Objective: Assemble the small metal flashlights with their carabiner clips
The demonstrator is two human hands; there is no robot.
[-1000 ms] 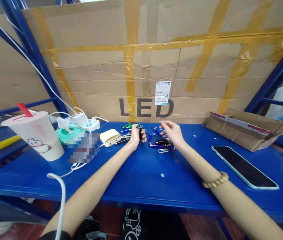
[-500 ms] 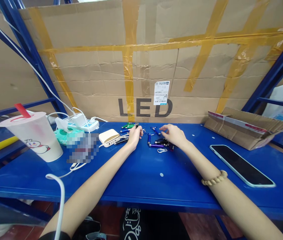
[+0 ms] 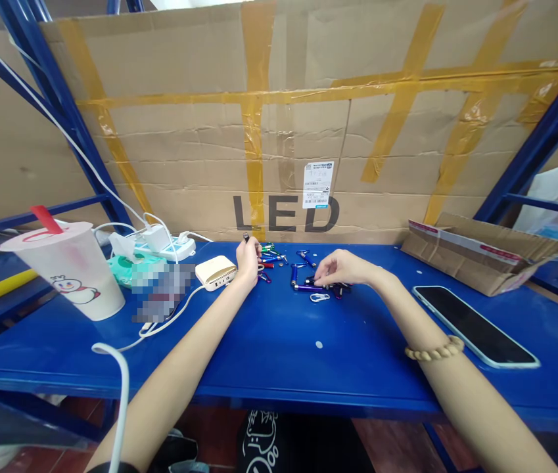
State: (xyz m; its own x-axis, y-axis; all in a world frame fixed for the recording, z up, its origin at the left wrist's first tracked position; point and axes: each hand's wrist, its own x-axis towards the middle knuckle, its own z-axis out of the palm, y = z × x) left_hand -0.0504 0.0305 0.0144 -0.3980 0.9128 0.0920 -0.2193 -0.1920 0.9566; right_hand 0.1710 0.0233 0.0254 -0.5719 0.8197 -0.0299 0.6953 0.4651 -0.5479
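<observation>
My left hand (image 3: pixel 248 261) is closed around a small black tube (image 3: pixel 246 237), whose end sticks up above the fingers. Just right of it lies a group of small metal tubes with clips, among them a green tube (image 3: pixel 269 247) and a red tube (image 3: pixel 267 265). My right hand (image 3: pixel 342 268) is lowered over a second group, thumb and fingertips pinched on a black tube (image 3: pixel 311 281). Around those fingertips are an upright-lying blue tube (image 3: pixel 294 274), a purple-blue tube (image 3: pixel 307 288) and a silver carabiner clip (image 3: pixel 319 297). The palm side of both hands is hidden.
A cream power bank (image 3: pixel 215 272) with a white cable lies left of my left hand. Further left stand a lidded drink cup (image 3: pixel 74 272) and a power strip (image 3: pixel 180 247). Rightward are a phone (image 3: pixel 476 325) and an open cardboard box (image 3: pixel 480 253). Tall cardboard (image 3: pixel 185 164) backs the table.
My left hand has shifted left, towards the power bank, still with the black tube. My right hand has come down and its fingertips have closed at the black tubes.
</observation>
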